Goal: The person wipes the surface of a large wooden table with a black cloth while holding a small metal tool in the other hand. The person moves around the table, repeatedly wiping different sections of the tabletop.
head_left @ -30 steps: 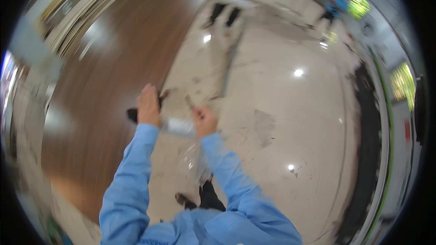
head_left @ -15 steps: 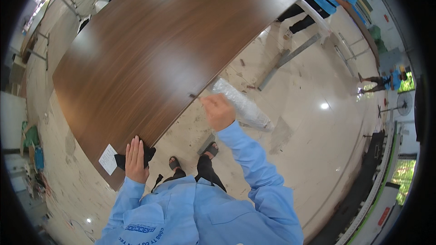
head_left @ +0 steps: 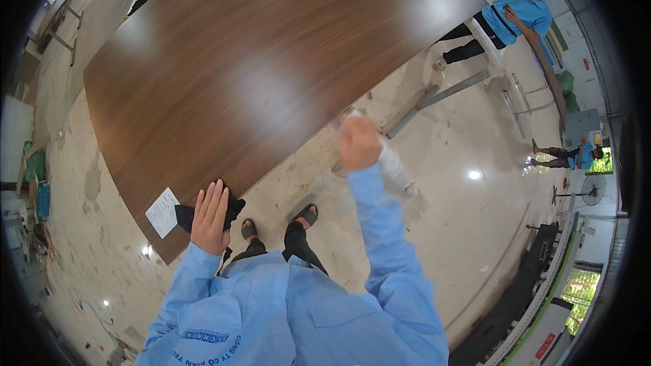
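Observation:
A large brown wood-grain board [head_left: 224,74] stretches out in front of me. My left hand [head_left: 213,220] lies flat near its close corner, fingers stretched out, over a black cloth [head_left: 234,209]. Beside that cloth a white paper sheet [head_left: 163,213] rests on the board. My right hand [head_left: 359,144] is closed and smeared by motion, just off the board's right-hand edge. What its fingers hold, if anything, I cannot make out.
A clear plastic-wrapped bundle [head_left: 397,171] lies on the floor past my right hand. Grey metal bars [head_left: 451,91] lie farther off. A person in blue [head_left: 519,10] stands at the board's far right corner, touching it. Another person [head_left: 580,156] is at the far right near a fan [head_left: 593,190].
My right hand has moved right and slightly away along the board's edge. A small dark thing seen at the edge by its fingers no longer shows. My left hand stays on the cloth.

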Demonstrator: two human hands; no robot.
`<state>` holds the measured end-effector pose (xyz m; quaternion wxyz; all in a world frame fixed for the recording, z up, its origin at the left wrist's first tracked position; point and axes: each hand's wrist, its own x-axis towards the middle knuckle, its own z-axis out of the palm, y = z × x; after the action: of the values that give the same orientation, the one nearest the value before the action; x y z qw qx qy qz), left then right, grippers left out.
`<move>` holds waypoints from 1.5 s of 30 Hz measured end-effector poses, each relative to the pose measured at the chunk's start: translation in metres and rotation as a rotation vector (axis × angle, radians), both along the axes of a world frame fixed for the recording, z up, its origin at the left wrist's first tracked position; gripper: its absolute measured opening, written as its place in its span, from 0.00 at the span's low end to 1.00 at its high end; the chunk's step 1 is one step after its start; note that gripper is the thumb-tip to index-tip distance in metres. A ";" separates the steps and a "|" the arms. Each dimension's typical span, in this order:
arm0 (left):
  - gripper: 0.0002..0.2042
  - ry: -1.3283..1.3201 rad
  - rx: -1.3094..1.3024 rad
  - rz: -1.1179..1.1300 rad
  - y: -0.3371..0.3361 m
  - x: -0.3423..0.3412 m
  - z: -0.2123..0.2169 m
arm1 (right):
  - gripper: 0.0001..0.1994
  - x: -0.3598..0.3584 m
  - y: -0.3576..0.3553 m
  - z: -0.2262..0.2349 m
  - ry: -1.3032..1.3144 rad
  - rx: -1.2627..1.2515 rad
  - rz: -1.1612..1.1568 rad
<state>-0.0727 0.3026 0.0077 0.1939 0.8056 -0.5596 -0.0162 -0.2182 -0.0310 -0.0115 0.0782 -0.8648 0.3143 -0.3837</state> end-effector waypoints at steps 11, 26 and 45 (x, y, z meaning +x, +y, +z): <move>0.41 0.071 -0.039 -0.010 -0.001 0.001 0.010 | 0.15 0.007 0.103 -0.023 0.036 -0.015 0.312; 0.35 0.184 -0.334 0.192 0.123 0.017 0.009 | 0.09 0.024 0.199 -0.025 0.046 -0.048 0.407; 0.29 0.100 -0.304 0.186 0.128 0.020 0.000 | 0.10 0.038 0.140 -0.066 -0.406 -0.035 -0.038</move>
<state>-0.0526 0.4302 0.0073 0.3415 0.8136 -0.4683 0.0466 -0.1797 0.1088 -0.0772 0.1176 -0.7648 0.3014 -0.5571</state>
